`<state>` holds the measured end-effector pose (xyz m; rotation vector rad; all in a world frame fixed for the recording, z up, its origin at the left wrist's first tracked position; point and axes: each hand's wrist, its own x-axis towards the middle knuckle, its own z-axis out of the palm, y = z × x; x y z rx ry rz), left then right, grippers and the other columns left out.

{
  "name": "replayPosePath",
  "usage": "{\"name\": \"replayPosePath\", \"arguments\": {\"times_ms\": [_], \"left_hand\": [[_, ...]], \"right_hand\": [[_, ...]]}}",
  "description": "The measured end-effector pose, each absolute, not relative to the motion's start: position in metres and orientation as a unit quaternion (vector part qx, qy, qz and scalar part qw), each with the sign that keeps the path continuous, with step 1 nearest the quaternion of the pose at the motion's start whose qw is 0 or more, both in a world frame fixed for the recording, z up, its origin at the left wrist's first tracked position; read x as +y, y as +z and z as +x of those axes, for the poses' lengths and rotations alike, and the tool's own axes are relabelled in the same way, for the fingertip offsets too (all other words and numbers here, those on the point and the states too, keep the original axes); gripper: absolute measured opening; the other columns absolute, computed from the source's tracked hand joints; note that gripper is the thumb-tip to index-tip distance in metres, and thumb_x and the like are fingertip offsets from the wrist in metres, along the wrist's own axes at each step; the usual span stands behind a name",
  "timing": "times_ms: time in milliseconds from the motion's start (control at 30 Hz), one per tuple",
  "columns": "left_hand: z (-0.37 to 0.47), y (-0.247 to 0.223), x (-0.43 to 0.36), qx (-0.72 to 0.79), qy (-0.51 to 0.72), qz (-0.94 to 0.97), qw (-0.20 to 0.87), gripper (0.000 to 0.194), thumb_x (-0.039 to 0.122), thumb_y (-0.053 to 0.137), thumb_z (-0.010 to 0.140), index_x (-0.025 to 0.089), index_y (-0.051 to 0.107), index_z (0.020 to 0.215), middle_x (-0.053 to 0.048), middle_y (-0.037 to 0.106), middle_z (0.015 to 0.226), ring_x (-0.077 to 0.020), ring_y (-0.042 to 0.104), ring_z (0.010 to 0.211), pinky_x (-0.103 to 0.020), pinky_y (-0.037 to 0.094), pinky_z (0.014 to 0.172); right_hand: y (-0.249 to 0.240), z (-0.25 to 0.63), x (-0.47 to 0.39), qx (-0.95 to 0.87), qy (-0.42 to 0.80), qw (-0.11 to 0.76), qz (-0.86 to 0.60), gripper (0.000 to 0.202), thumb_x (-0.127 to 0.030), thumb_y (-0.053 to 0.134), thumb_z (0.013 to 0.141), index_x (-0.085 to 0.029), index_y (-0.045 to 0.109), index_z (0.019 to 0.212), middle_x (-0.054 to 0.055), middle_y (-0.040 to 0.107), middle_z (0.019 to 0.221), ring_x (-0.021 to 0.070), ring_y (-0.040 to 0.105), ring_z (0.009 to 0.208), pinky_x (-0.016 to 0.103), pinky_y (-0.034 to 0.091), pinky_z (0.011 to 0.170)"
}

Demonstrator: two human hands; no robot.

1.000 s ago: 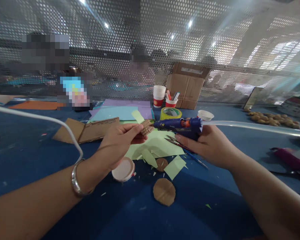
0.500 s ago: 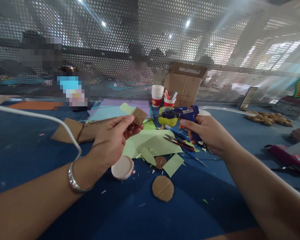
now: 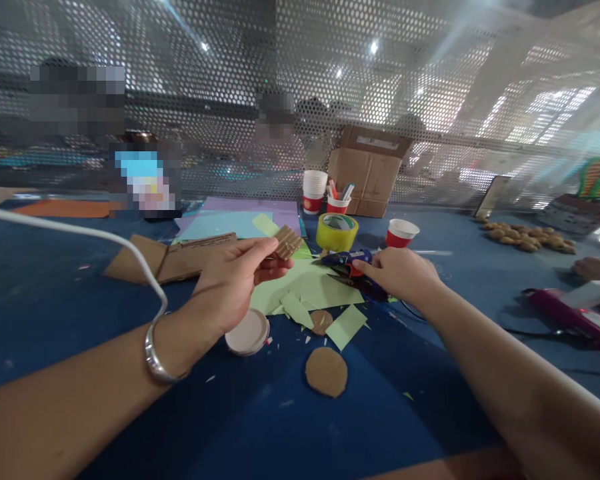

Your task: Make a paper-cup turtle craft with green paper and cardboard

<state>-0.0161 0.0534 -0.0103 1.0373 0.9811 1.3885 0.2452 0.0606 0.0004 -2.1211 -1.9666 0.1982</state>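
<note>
My left hand (image 3: pixel 240 273) pinches a small piece of corrugated cardboard (image 3: pixel 289 244) between thumb and fingers, above the green paper (image 3: pixel 325 287). Over the right part of that paper, my right hand (image 3: pixel 405 273) is closed around a blue hot glue gun (image 3: pixel 347 259), its nozzle toward the left. The gun partly covers the scissors beneath it. A cardboard disc (image 3: pixel 327 372) lies flat nearer to me, with a smaller brown disc (image 3: pixel 322 323) behind it among green paper scraps (image 3: pixel 347 327). Below my left hand sits a white round cup-like piece (image 3: pixel 248 332).
Behind the glue gun stand a roll of yellow tape (image 3: pixel 337 232), a red and white paper cup (image 3: pixel 401 233), stacked cups (image 3: pixel 314 192) and a cardboard box (image 3: pixel 369 173). A white cable (image 3: pixel 105 239) crosses at left. Another person's hand (image 3: pixel 597 270) rests at far right near a magenta device (image 3: pixel 570 319).
My right hand has lowered the glue gun toward the table, uncovering the tape roll and the red cup. My left hand has shifted slightly right and tilted the cardboard piece.
</note>
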Motion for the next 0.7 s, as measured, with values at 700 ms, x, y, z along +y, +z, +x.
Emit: {"name": "replayPosePath", "arguments": {"times_ms": [700], "left_hand": [[-0.015,-0.009,0.053,0.425,0.585,0.437,0.536,0.021,0.034,0.081,0.072,0.015,0.075,0.08,-0.004,0.076,0.079,-0.0168,0.073,0.067,-0.023,0.056,0.058]], "right_hand": [[-0.022,0.155,0.024,-0.833,0.152,0.152,-0.51,0.017,-0.033,0.073,0.082,-0.019,0.065,0.085,0.003,0.068,0.083,0.0164,0.06,0.073,0.026,0.038,0.064]]}}
